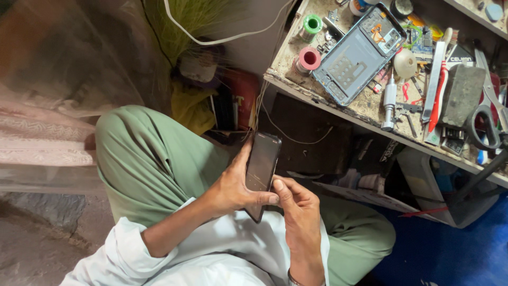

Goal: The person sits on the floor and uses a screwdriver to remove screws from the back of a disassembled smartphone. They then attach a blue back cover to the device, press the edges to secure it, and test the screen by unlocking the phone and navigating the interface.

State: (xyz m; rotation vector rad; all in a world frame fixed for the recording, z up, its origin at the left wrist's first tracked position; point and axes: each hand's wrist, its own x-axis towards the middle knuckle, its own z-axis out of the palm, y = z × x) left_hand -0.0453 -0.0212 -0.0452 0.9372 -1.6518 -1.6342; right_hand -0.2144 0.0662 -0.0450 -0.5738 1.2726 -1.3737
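I see left hand [230,188] gripping dark phone [262,172] over lap, fingers wrapped round its edge. Right hand [299,209] at lower edge, thumb pressing glass, fingers curled. Phone whole, screen dark. Opened phone frame [357,53] lies on bench [317,100] near front edge, beside pink spool [308,58]; scissors [489,119] at right end.

The person wears a loose white shirt [211,254] with long sleeves — the sleeve on the left arm is rolled up into a thick cuff [124,246] near the elbow, leaving the forearm bare. The trousers [148,159] are wide and sage green, folding in soft creases over the knee. A thin bracelet [293,278] — only partly visible — circles the right wrist.
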